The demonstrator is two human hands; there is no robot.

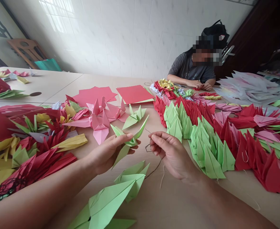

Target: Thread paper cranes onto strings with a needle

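My left hand [116, 148] is closed on a light green folded paper crane [130, 140], thumb on top, its wings and points spread around the fingers. Just to its right, my right hand [168, 152] pinches a dark thread [154, 171] that loops by the fingertips and trails down toward the table. A thin line sticks out past the fingertips toward the crane; whether it is a needle I cannot tell. Below my hands lie more green cranes [113, 194], one with a dark knot at its base. A pale loose thread [162, 176] hangs beneath my right hand.
Rows of green cranes [208, 152] and red cranes [261, 165] crowd the right side. Piled colored cranes [37, 133] cover the left. Pink cranes [100, 122] and red paper sheets [135, 93] lie ahead. Across the table [65, 82] sits another person [192, 68], beside stacked pale bundles [251, 89].
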